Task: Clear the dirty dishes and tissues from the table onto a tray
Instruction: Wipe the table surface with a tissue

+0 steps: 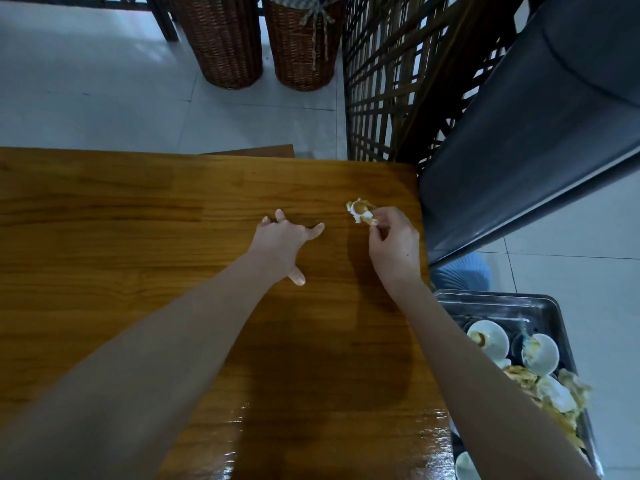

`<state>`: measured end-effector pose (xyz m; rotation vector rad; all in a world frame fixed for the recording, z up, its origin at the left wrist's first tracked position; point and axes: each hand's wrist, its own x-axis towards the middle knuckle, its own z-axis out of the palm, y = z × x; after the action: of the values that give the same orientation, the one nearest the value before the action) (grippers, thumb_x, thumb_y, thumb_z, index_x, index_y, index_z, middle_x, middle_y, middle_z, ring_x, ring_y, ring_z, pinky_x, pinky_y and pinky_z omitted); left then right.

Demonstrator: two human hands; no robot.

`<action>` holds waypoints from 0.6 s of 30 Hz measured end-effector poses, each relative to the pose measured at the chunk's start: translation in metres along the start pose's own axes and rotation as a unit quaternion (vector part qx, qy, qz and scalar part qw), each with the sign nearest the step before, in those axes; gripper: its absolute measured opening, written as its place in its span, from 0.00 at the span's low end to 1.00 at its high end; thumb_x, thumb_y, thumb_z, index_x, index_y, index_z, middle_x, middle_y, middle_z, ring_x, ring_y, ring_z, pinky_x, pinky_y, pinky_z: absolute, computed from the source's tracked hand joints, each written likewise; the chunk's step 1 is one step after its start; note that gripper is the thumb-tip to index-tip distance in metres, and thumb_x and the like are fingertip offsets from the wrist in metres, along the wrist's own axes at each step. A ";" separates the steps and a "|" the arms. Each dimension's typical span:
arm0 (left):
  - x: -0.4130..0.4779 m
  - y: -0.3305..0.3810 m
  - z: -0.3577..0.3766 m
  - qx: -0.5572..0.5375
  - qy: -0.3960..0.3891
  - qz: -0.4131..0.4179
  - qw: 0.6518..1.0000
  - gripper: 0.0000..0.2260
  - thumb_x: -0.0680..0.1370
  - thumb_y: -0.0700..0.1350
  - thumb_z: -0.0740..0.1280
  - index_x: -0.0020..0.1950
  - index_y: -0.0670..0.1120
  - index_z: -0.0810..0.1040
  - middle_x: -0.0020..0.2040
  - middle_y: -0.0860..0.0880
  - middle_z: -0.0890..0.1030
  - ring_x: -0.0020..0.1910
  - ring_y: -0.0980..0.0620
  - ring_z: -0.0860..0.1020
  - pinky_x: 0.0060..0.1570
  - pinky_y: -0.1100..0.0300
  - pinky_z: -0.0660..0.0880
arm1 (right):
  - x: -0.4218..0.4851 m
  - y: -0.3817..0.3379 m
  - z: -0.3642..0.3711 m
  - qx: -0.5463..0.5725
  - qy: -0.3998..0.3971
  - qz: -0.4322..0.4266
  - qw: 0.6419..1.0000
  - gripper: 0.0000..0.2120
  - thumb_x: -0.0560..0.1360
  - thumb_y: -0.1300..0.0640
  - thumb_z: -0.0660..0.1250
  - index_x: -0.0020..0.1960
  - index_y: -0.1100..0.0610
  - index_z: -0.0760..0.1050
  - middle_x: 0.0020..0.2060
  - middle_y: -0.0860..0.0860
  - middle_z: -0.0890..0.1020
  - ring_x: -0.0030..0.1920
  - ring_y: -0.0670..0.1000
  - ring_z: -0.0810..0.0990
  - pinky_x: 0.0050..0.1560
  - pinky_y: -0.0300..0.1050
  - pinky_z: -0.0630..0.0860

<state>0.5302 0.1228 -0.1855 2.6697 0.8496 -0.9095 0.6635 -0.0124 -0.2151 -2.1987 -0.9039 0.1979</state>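
one crumpled, stained tissue (361, 212) pinched by right hand (393, 245); left hand (282, 241) splayed on glossy wooden table (138, 216).

- A pale tiled floor (104, 98) is lying beyond the wooden tabletop (138, 202), which is catching glare at its near edge.
- Two wicker baskets (228, 39) are standing side by side (one wearing a checked liner).
- A dark lattice screen (398, 81) is rising beside a dark padded chair (536, 133).
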 end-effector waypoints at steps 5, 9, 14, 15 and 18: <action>-0.001 0.002 -0.003 -0.002 -0.016 -0.005 1.000 0.51 0.66 0.56 0.77 0.77 0.62 0.43 0.75 0.32 0.53 0.75 0.33 0.53 0.71 0.42 0.57 | 0.002 -0.002 0.006 -0.029 0.016 0.051 0.998 0.11 0.74 0.55 0.69 0.55 0.56 0.75 0.48 0.50 0.78 0.46 0.45 0.75 0.42 0.34 0.69; 0.001 0.002 -0.006 -0.012 -0.042 -0.014 0.999 0.52 0.66 0.55 0.77 0.76 0.62 0.42 0.76 0.32 0.51 0.75 0.33 0.50 0.71 0.41 0.55 | 0.011 -0.009 0.016 -0.067 0.015 0.063 0.996 0.13 0.73 0.52 0.70 0.53 0.59 0.76 0.47 0.52 0.77 0.47 0.50 0.76 0.41 0.39 0.69; 0.001 0.002 -0.003 0.000 -0.022 -0.008 1.000 0.51 0.66 0.56 0.77 0.77 0.62 0.42 0.75 0.32 0.52 0.75 0.32 0.52 0.71 0.41 0.56 | 0.019 -0.017 0.025 -0.104 0.015 0.075 0.992 0.13 0.74 0.51 0.69 0.50 0.61 0.77 0.47 0.55 0.77 0.50 0.54 0.75 0.45 0.46 0.74; 0.001 0.002 -0.003 0.001 -0.023 -0.008 1.000 0.51 0.67 0.56 0.76 0.77 0.62 0.42 0.75 0.32 0.53 0.75 0.33 0.52 0.71 0.41 0.56 | 0.021 -0.018 0.026 -0.105 0.017 0.077 0.991 0.13 0.74 0.51 0.69 0.49 0.61 0.77 0.47 0.55 0.77 0.51 0.54 0.75 0.45 0.45 0.73; 0.003 0.002 -0.003 0.003 -0.023 -0.007 1.000 0.51 0.67 0.56 0.76 0.77 0.61 0.42 0.76 0.33 0.54 0.75 0.33 0.52 0.71 0.41 0.56 | 0.024 -0.020 0.029 -0.095 0.019 0.080 0.992 0.10 0.75 0.55 0.69 0.50 0.61 0.78 0.48 0.56 0.78 0.51 0.54 0.76 0.44 0.41 0.71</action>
<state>0.5346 0.1230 -0.1852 2.6415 0.8590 -0.9741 0.6587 0.0298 -0.2190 -2.4453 -0.7513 0.1503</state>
